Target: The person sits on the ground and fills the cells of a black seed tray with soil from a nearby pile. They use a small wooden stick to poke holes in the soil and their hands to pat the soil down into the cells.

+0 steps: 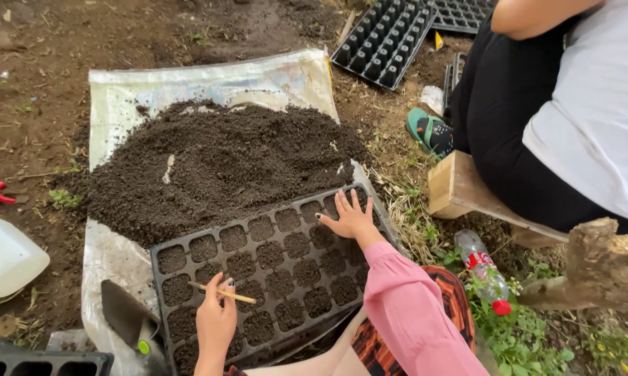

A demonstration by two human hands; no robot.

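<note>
I saw the black seedling tray (272, 268) lying on the ground at six o'clock of the dark soil heap (216, 163), its cells packed with soil. Its near edge was hidden behind my knees, so I could not count every cell; six showed along the top row. My left hand (216, 320) was closed around one thin wooden stick (223, 294), held over the tray's left half. My right hand (351, 219) lay flat and spread open on the tray's far right corner, holding nothing.

One white plastic sheet (119, 104) carried both heap and tray. A trowel (129, 317) lay at nine o'clock of the tray, its handle cut off by the frame. At three o'clock lay one plastic bottle (484, 271) with a red cap, in weeds. Two empty trays (383, 38) sat at one o'clock, one only partly seen. A second person (571, 111) sat on a wooden stool (460, 188), upper body cut off. A white jug (4, 254) showed partly at nine o'clock. Bare dirt lay all round, outdoors.
</note>
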